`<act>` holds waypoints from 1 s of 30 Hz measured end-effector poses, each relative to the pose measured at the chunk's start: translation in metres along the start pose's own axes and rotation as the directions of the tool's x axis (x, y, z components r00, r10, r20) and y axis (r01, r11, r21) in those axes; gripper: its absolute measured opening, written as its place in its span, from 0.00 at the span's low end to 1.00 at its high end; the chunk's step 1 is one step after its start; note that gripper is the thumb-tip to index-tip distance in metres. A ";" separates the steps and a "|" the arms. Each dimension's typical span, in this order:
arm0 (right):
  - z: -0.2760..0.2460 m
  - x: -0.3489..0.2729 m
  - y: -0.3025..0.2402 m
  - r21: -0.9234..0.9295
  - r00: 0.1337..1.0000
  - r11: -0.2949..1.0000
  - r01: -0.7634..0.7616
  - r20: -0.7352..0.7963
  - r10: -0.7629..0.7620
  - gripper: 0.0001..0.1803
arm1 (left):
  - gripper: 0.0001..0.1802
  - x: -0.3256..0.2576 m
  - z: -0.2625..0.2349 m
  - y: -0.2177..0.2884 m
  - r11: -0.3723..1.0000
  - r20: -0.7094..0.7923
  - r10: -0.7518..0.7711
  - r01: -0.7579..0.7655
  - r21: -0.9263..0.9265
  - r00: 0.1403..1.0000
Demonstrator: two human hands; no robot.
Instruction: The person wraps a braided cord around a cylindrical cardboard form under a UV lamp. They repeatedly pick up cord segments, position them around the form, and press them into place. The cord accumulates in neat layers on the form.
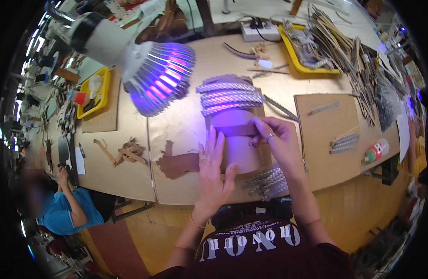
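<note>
The cylinder (244, 158) looks smooth & matt from here, like card. Brown strip (237, 130) across it: matt, leather-ish. Braided bands (230, 97) at its far end: silvery, glossy, ridged w/ a woven texture. Lamp (162, 76), up & left of the cyl.: shiny metal-looking fins, smooth white collar. Brown scraps (179, 165) just left of cyl.: matt, leather-like, edges rough. Board (328, 128) right of cyl.: plain matt cardboard. Yellow tray (311, 73) beyond cyl., to the right: smooth, semi-gloss plastic. Bottle (380, 148), far right of cyl.: slick, see-thru plastic, prob.
</note>
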State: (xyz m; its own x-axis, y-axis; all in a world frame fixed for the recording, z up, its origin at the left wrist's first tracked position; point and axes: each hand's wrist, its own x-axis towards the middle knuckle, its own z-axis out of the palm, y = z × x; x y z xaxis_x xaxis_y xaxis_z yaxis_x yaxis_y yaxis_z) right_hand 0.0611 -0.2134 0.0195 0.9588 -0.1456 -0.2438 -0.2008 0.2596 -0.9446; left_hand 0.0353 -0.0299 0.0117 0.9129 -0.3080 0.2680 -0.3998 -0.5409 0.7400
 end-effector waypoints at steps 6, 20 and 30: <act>-0.029 0.002 0.012 -0.187 0.995 0.980 0.059 -0.068 -0.073 0.13 | 0.32 -0.005 0.005 -0.006 1.000 0.028 -0.015 0.015 0.007 0.999; -0.083 -0.060 0.000 -0.791 0.993 0.600 0.122 0.102 -0.067 0.10 | 0.24 -0.015 0.012 -0.007 0.954 -0.298 -0.219 0.140 -0.265 0.929; -0.030 -0.068 -0.019 -0.590 0.987 0.795 0.144 0.148 -0.068 0.10 | 0.06 0.014 0.003 -0.005 0.860 -0.225 -0.357 0.224 -0.458 0.907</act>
State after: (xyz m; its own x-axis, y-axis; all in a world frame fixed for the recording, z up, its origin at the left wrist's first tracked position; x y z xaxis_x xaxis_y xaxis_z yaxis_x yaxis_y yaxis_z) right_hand -0.0066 -0.2369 0.0477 0.9895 -0.0199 -0.1433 -0.1401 -0.3779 -0.9152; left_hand 0.0498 -0.0343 0.0100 0.9889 0.0900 0.1182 -0.1011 -0.1756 0.9792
